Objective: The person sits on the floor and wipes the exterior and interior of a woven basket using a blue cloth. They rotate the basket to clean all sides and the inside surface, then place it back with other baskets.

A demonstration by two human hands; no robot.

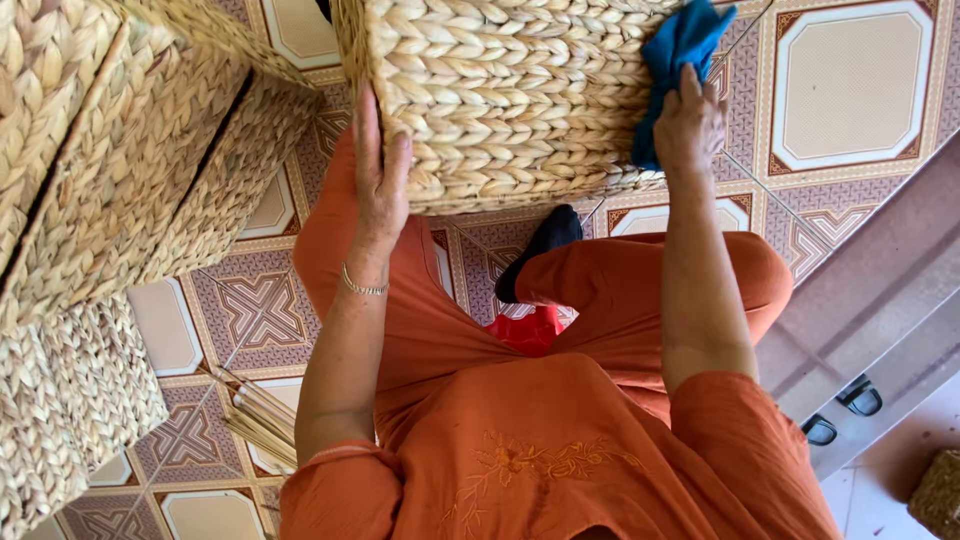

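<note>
Both hands are busy on one woven basket (500, 100): the left hand (380, 175) lies flat with its fingers spread against the basket's side near the lower corner, steadying it rather than closing round anything, while the right hand (690, 125) presses a blue cloth (675, 60) against the opposite side, fingers curled over the fabric. That basket sits above the person's lap, over the patterned tile floor (850, 90), and its top is cut off by the upper edge of the view, so its full shape and any handles cannot be made out. A thin bracelet (362, 287) circles the left wrist. Close on the left, a stack of similar woven baskets (120, 180) crowds in, its nearest corner just beside the held basket and the left hand, leaving only a narrow strip of floor between them. Below the basket, the orange trousers (620, 290) of the seated person fill the middle, with a dark foot or sock (540, 245) showing under the basket's lower edge and a red object (525, 330) partly hidden between the legs; what it is cannot be told. A bundle of pale straw strands (255, 420) lies on the floor by the left elbow. To the right, a grey step or ledge (880, 300) runs diagonally, with a pair of dark sandals (840, 410) beneath it, and the floor between it and the basket lies open.
</note>
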